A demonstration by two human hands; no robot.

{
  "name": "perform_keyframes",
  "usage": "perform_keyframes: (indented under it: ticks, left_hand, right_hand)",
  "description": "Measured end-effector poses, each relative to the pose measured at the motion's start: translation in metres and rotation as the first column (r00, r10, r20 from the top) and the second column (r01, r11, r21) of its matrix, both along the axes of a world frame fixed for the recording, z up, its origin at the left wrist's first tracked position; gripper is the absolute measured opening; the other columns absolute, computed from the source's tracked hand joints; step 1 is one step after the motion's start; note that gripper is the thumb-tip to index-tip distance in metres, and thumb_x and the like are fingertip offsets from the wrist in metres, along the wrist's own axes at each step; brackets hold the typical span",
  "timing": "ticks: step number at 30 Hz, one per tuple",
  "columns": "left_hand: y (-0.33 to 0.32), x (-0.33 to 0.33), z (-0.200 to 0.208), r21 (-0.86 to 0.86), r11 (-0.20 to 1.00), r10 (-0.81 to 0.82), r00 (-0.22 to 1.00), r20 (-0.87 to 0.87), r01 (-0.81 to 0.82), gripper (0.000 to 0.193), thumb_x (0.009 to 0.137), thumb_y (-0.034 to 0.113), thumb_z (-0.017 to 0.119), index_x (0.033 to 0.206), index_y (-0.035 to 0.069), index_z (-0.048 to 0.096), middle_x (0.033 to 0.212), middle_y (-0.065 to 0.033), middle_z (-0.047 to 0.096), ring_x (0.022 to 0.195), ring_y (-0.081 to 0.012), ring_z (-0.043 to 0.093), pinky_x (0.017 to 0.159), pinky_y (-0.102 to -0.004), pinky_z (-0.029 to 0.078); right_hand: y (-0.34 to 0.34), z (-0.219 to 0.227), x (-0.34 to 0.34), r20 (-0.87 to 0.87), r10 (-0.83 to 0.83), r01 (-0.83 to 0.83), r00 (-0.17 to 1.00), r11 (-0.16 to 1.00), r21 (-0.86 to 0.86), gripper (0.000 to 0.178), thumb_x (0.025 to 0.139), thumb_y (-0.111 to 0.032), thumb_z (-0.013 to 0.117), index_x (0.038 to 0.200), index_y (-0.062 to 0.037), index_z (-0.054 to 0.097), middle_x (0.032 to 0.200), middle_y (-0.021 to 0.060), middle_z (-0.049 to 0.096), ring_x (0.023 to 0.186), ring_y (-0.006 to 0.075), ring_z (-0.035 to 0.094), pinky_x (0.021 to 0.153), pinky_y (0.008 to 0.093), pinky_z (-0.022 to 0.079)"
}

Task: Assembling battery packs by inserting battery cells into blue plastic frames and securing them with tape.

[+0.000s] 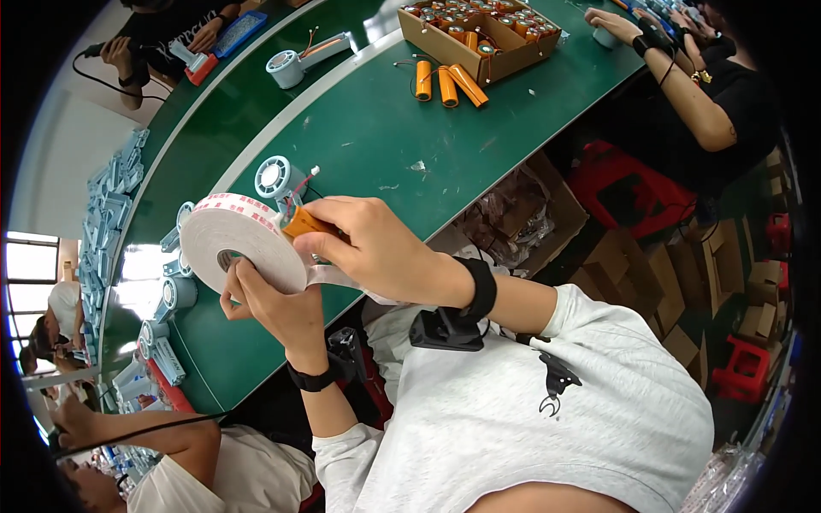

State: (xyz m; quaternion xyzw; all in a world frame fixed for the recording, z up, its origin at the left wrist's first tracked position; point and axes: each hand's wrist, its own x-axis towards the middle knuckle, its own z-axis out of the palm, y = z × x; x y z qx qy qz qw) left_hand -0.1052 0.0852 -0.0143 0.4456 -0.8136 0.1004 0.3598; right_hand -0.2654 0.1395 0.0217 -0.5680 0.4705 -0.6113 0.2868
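My left hand [274,309] holds a large roll of white double-sided tape [278,256] with red print on its edge; its fingers are at the core. Between the thumb and fingers of my right hand [376,244] is an orange battery cell [306,224], pressed against or just beside the roll's rim. A strip of tape [332,275] hangs below my right hand. Just behind the roll, a light-blue fan head [275,178] rests on the green table, with thin wires and a small white connector near the battery. Whether those wires join the battery is hard to tell.
An open cardboard box [445,58] full of orange batteries stands at the far edge, several loose batteries [447,87] before it. Another fan unit [286,68] lies beyond a pale rail. Fan units [177,293] line the left. Co-workers sit left, far left and right.
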Motion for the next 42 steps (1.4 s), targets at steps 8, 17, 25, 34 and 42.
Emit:
perform_keyframes:
  ticks: [8, 17, 25, 34, 42]
  left_hand:
    - [0.001, -0.011, -0.011, 0.156, 0.971, -0.152, 0.973, -0.176, 0.180, 0.074, 0.069, 0.040, 0.071, 0.116, -0.006, 0.037, 0.111, -0.0171, 0.049, 0.111, -0.0309, 0.038, 0.094, -0.0487, 0.018]
    - [0.012, -0.031, 0.001, 0.211, 0.967, 0.127, 0.987, 0.102, -0.146, 0.071, 0.072, 0.042, 0.069, 0.114, -0.009, 0.041, 0.103, -0.0186, 0.053, 0.107, -0.0305, 0.040, 0.087, -0.0436, 0.022]
    - [0.043, 0.005, -0.009, 0.274, 0.955, 0.039, 0.961, 0.272, -0.116, 0.065, 0.074, 0.038, 0.068, 0.112, -0.008, 0.042, 0.102, -0.0196, 0.054, 0.105, -0.0309, 0.043, 0.085, -0.0411, 0.024]
    - [-0.034, 0.083, 0.007, 0.472, 0.771, 0.196, 0.865, 0.461, -0.426, 0.025, 0.077, 0.023, 0.067, 0.094, 0.005, 0.059, 0.109, -0.0102, 0.056, 0.105, -0.0278, 0.047, 0.089, -0.0415, 0.030]
    - [-0.058, -0.016, 0.035, 0.212, 0.834, -0.534, 0.645, 0.546, 0.510, 0.028, 0.070, 0.020, 0.069, 0.094, 0.007, 0.061, 0.120, -0.0043, 0.051, 0.117, -0.0273, 0.042, 0.099, -0.0468, 0.028]
  right_hand:
    - [-0.017, -0.007, -0.006, -0.163, -0.104, 0.093, 0.981, 0.993, -0.072, 0.020, 0.084, -0.010, 0.055, 0.090, 0.0088, 0.056, 0.081, 0.0189, 0.057, 0.064, 0.0252, 0.055, 0.058, 0.0335, 0.044]
    - [-0.044, -0.034, -0.014, 0.529, -0.006, -0.068, 0.849, 0.990, 0.120, 0.025, 0.092, -0.015, 0.048, 0.099, 0.0086, 0.053, 0.091, 0.0151, 0.060, 0.082, 0.0193, 0.062, 0.074, 0.0272, 0.051]
    - [-0.085, -0.021, -0.014, 0.876, -0.068, 0.088, 0.478, 0.996, 0.029, 0.024, 0.093, -0.014, 0.045, 0.104, 0.0072, 0.047, 0.093, 0.0149, 0.060, 0.083, 0.0216, 0.064, 0.075, 0.0288, 0.052]
    - [-0.018, -0.031, 0.012, -0.566, 0.399, -0.152, 0.721, 0.889, 0.433, 0.019, 0.080, -0.006, 0.055, 0.090, 0.0058, 0.046, 0.075, 0.0198, 0.058, 0.068, 0.0329, 0.062, 0.061, 0.0376, 0.050]
    - [-0.001, -0.032, -0.044, -0.798, 0.153, -0.354, 0.583, 0.932, -0.080, 0.017, 0.076, -0.007, 0.061, 0.086, 0.0032, 0.053, 0.073, 0.0153, 0.056, 0.064, 0.0290, 0.058, 0.061, 0.0361, 0.050]
